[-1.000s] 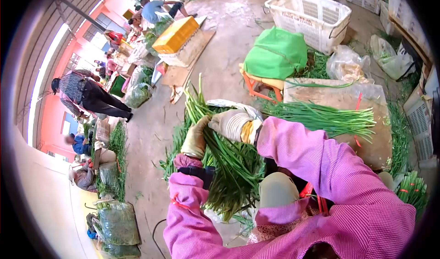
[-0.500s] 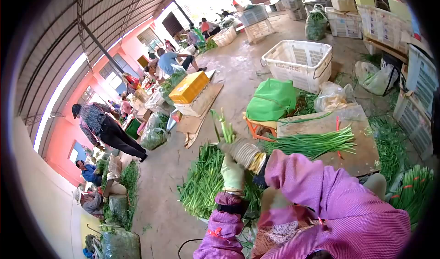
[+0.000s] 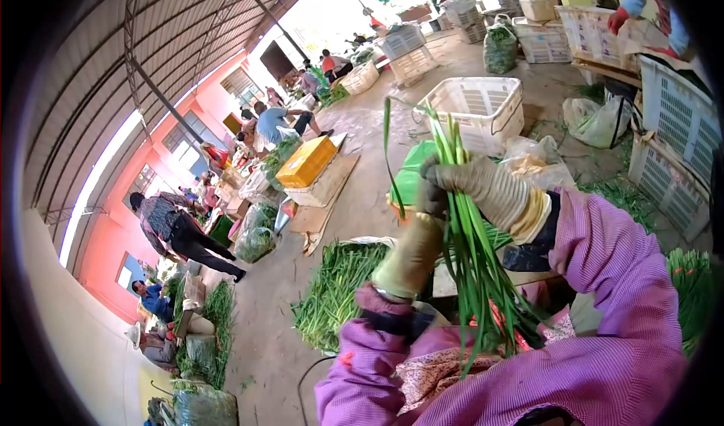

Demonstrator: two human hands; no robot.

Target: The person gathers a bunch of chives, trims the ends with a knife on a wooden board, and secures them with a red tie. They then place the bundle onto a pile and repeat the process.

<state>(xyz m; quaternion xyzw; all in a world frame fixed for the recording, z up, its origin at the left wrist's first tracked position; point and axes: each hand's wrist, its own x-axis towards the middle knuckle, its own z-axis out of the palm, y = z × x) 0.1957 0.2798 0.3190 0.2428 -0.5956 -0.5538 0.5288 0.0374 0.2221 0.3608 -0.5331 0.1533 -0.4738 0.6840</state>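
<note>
Gloved in pale, dirty fabric, my right hand is closed round a bunch of long green chives, held up in front of me. Its pale stalk ends point up and its leaves hang towards my lap. My left hand is closed at the left side of the same bunch, its fingertips dark and partly hidden. A single long leaf sticks up beside it. Below my left hand lies a heap of loose chives on a pale sheet. The low board behind the bunch is mostly covered.
Ahead stand a white crate and a green cloth-covered stool. Plastic bags and stacked crates are on the right, where a person's red-gloved hand shows. Tied bundles lie at far right. Another person walks on the left.
Both hands have risen and moved right, away from the heap, lifting the bunch of chives. The view has shifted slightly, and a person has come into sight at the upper right.
</note>
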